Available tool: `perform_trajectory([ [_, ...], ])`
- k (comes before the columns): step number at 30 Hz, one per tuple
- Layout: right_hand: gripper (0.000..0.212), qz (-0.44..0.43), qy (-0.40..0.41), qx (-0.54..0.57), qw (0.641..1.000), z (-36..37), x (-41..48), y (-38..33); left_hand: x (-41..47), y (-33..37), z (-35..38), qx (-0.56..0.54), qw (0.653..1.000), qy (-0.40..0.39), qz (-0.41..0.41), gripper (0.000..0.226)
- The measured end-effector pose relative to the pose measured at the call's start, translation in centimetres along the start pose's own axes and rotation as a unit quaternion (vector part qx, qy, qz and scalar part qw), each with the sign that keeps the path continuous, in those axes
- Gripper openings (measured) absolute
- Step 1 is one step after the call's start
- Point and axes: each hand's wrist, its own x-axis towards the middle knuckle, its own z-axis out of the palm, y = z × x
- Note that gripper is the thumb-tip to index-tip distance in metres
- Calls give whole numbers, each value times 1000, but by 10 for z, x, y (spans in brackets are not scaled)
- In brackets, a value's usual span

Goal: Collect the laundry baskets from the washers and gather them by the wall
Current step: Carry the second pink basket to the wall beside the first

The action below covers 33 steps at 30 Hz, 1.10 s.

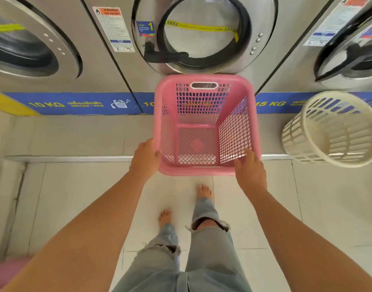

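Observation:
A pink rectangular laundry basket (204,95) with mesh walls stands empty in front of the middle washer (202,34). My left hand (145,159) grips its near left rim, thumb inside. My right hand (251,171) holds the near right corner of the rim, fingers reaching inside. A round cream basket (332,127) with slotted walls stands to the right, in front of the right washer (349,49), also empty.
Three steel front-loading washers line the far side, on a raised tiled step (75,159) with a blue label strip. My bare feet stand on pale floor tiles below the basket. A blurred pink object (6,272) shows at the bottom left corner.

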Motion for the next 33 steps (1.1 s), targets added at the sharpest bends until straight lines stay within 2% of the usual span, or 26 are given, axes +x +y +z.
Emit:
perform_trajectory([
  [6, 55, -13, -28, -38, 999, -6, 97, 22, 48, 30, 14, -25, 997, 27, -64, 51],
  [12, 60, -34, -65, -67, 995, 3, 163, 34, 102, 39, 34, -38, 997, 32, -60, 52],
  [16, 61, -52, -70, -52, 995, 14, 193, 39, 127, 38, 48, -15, 994, 54, -93, 56],
  [25, 67, -85, -46, -14, 995, 37, 221, 58, 172, 20, 65, -29, 996, 78, -42, 61],
  [33, 64, -91, -31, 14, 995, 34, 214, 58, 158, 16, 68, -32, 992, 111, -55, 68],
])
